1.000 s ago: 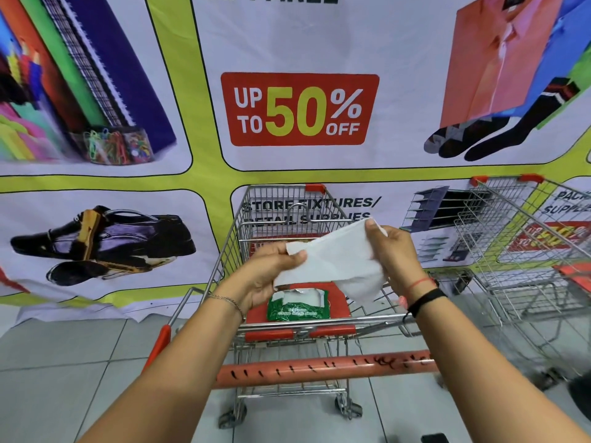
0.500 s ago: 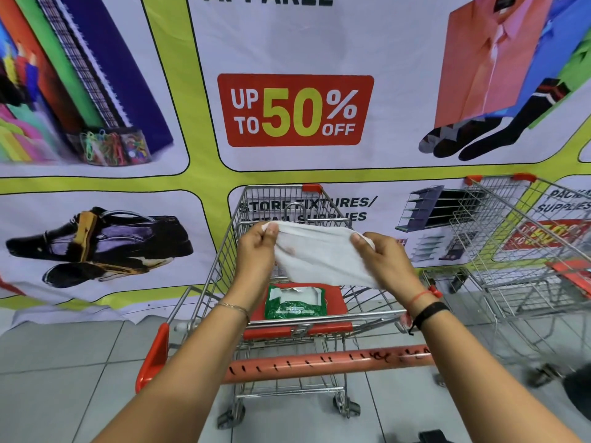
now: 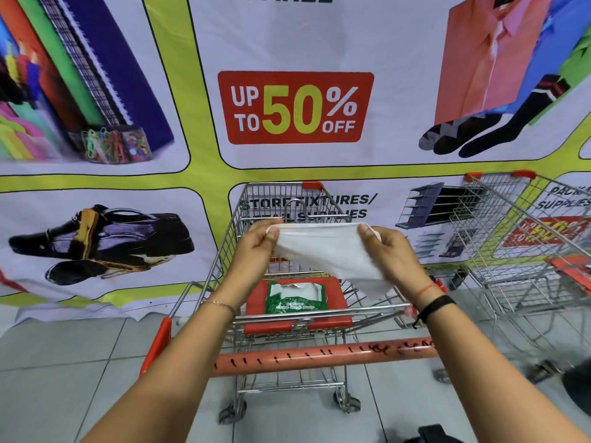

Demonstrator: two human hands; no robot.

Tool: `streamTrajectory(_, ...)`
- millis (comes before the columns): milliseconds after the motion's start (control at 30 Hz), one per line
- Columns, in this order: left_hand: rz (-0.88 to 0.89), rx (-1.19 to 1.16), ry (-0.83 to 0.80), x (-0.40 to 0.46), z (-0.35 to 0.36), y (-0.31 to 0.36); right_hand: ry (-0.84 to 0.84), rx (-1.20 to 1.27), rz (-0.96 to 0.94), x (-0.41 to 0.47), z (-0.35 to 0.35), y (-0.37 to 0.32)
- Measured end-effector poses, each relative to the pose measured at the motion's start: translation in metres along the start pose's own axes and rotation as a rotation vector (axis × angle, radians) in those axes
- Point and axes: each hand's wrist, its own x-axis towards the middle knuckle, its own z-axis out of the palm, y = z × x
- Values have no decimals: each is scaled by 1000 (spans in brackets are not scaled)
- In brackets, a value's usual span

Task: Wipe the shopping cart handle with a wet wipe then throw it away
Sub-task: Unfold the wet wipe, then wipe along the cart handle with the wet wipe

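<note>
Since half a second before, our hands had drawn farther apart and the wet wipe (image 3: 323, 247) had spread wider, its top edge pulled nearly straight between them. We held the white sheet in the air above the cart's child seat, its lower corner hanging down toward the right. Our left hand (image 3: 256, 251) pinched the upper left corner between thumb and fingers, and our right hand (image 3: 388, 251) pinched the upper right corner the same way, fingers closed on the cloth. Below the wipe, a green wipes pack (image 3: 294, 298) with its flap peeled open lay on the red seat panel (image 3: 337, 298) of the shopping cart (image 3: 256, 199). Nearer to us, under our forearms, ran the orange cart handle (image 3: 319, 354), marked along its length with black scribbles, untouched by either hand. A 2nd wire cart (image 3: 518, 238) stood to the right. Behind both hung a banner (image 3: 204, 174) with a red "UP TO 50% OFF" sign (image 3: 295, 107).
</note>
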Motion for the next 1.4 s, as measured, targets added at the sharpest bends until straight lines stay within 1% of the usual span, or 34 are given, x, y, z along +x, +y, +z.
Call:
streamTrajectory(67,-57,-195,32,0,4,3,-20,-22,0,-2,3,0)
streamTrajectory(100,-49,-230,40,0,7,3,-21,-19,-1,-3,4,-1)
streamTrajectory(233,111,-14,92,-7,9,8,-6,74,2,-3,2,-4)
streamTrajectory(300,146,109,57,-10,5,9,-13,140,36,-4,-1,-6)
streamTrajectory(400,191,373,-8,-17,-2,6,18,103,41,-7,-6,-5)
streamTrajectory(467,205,408,-10,-20,-5,5,-14,54,37,-12,-9,-3)
streamTrajectory(533,148,259,-31,-21,-4,6,-60,53,43,-17,-11,-4)
streamTrajectory(600,42,6,-24,-21,-1,8,-81,96,56,-21,-12,-6)
streamTrajectory(633,5,-82,-17,-21,1,8,-91,120,66,-23,-11,-8)
streamTrajectory(667,-3,-112,-6,-22,3,9,-97,153,79,-25,-10,-11)
streamTrajectory(767,69,47,11,-24,4,11,-96,292,109,-27,-10,-14)
streamTrajectory(833,57,133,-1,-27,2,13,-146,373,170,-30,-14,-14)
streamTrajectory(867,8,131,-27,-29,0,13,-199,411,218,-32,-17,-14)
streamTrajectory(933,-182,56,-131,-39,-3,14,-325,421,330,-38,-22,-12)
streamTrajectory(967,-274,42,-186,-46,-5,12,-368,359,367,-42,-23,-12)
streamTrajectory(1000,-326,88,-233,-52,-7,11,-390,240,378,-46,-22,-9)
streamTrajectory(1033,-345,189,-278,-59,-9,8,-397,58,356,-51,-21,-6)
streamTrajectory(1100,-324,430,-360,-72,-9,1,-410,-381,261,-62,-14,1)
streamTrajectory(1133,-300,523,-384,-77,-7,-3,-407,-553,222,-68,-9,6)
streamTrajectory(1167,-281,586,-390,-81,-4,-7,-388,-662,198,-74,-5,10)
streamTrajectory(1267,-273,640,-361,-86,2,-14,-280,-800,137,-85,4,19)
streamTrajectory(1333,-281,657,-340,-87,4,-17,-191,-792,116,-89,6,23)
streamTrajectory(1400,-229,740,-298,-89,4,-17,-96,-724,118,-91,7,25)
